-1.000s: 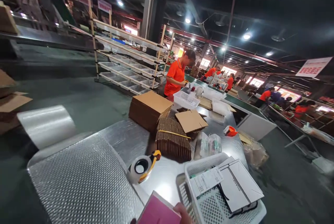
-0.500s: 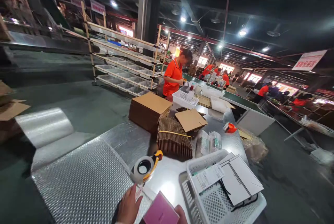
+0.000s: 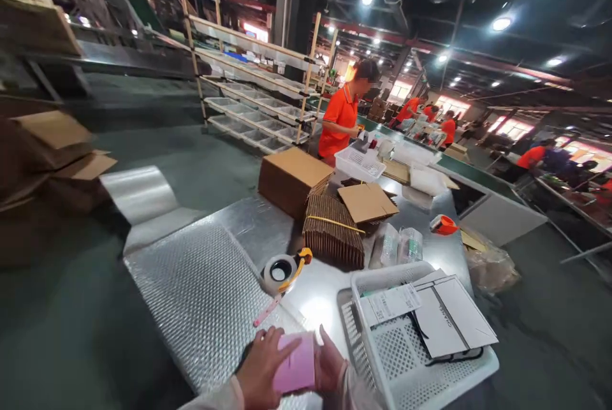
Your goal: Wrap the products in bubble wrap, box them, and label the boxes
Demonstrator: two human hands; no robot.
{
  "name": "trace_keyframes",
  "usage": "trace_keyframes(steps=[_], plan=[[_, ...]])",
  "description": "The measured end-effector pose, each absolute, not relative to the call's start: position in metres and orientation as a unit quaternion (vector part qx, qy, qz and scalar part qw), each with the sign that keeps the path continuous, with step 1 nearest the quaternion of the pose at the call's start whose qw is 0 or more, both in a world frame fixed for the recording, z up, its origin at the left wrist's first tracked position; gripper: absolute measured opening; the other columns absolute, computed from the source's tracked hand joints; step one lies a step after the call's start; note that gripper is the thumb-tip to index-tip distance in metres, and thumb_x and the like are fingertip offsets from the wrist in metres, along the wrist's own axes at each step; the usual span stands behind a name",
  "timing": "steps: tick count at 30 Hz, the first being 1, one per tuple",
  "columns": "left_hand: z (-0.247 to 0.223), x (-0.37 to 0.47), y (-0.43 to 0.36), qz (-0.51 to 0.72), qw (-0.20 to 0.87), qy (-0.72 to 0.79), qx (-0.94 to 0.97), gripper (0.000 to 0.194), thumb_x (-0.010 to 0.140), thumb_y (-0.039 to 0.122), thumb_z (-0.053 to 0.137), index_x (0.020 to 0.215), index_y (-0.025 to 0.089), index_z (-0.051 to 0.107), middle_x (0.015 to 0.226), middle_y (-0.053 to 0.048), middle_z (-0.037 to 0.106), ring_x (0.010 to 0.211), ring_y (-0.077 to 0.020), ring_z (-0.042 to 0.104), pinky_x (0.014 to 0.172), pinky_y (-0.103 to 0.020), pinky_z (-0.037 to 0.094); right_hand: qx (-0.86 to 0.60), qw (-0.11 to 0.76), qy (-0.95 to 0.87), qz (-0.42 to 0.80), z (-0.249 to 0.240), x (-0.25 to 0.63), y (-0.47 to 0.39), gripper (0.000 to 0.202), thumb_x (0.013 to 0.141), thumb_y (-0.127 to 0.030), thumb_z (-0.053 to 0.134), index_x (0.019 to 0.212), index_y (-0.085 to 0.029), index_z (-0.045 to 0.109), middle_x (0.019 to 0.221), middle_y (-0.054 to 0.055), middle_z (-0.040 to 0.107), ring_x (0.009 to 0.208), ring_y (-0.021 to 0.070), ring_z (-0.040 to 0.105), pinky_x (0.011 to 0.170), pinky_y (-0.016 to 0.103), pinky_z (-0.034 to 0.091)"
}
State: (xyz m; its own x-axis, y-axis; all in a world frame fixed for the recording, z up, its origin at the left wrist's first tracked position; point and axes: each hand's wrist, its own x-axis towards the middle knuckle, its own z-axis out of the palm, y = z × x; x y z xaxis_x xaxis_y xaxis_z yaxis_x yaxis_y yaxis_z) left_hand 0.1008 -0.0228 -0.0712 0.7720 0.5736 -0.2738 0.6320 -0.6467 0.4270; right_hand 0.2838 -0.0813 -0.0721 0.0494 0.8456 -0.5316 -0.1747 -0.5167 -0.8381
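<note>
A pink box point(image 3: 297, 368) is between my two hands at the near edge of the table. My left hand point(image 3: 262, 362) grips its left side, with fingers laid over the top. My right hand point(image 3: 329, 362) closes on the right side. Beyond my left hand, a slim pink tool point(image 3: 266, 313), perhaps a cutter, lies by the tape dispenser point(image 3: 281, 273) with its yellow handle. Silvery bubble wrap point(image 3: 196, 295) spreads over the left of the table and under the box.
A white basket point(image 3: 389, 273) at right holds a white paper bag point(image 3: 454, 321) and a printed slip point(image 3: 391, 303). Behind stand banded flat cartons point(image 3: 335, 231), bubble-wrapped items point(image 3: 385, 245) and an orange tape dispenser point(image 3: 444, 225). A co-worker point(image 3: 339, 117) stands across the table.
My left hand has left the slim pink tool and moved right onto the pink box, which both hands now hold. The view has swung left.
</note>
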Motion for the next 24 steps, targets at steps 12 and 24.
trace_keyframes(steps=[12, 24], plan=[[-0.038, 0.049, -0.064, 0.029, 0.176, 0.633, 0.753, 0.079, 0.069, 0.039, 0.069, 0.144, 0.024, 0.047, 0.122, -0.012, 0.049, 0.115, -0.0322, 0.043, 0.097, -0.041, 0.034, -0.764, 0.051, -0.613, 0.194, -0.109, 0.283, -0.143, 0.04, 0.089, -0.033, 0.056, 0.129, -0.032, 0.06, 0.121, 0.009, 0.061, 0.112, 0.0285, 0.049, 0.091, 0.04, 0.034], [-0.07, 0.091, -0.072, -0.032, 0.163, 0.62, 0.767, 0.086, 0.068, 0.048, 0.072, 0.147, 0.032, 0.042, 0.13, -0.013, 0.05, 0.118, -0.0333, 0.046, 0.098, -0.043, 0.036, -0.758, 0.068, -0.606, 0.233, -0.121, 0.292, -0.143, 0.069, 0.082, -0.048, 0.065, 0.144, -0.026, 0.044, 0.129, 0.011, 0.056, 0.113, 0.0273, 0.048, 0.089, 0.038, 0.036]])
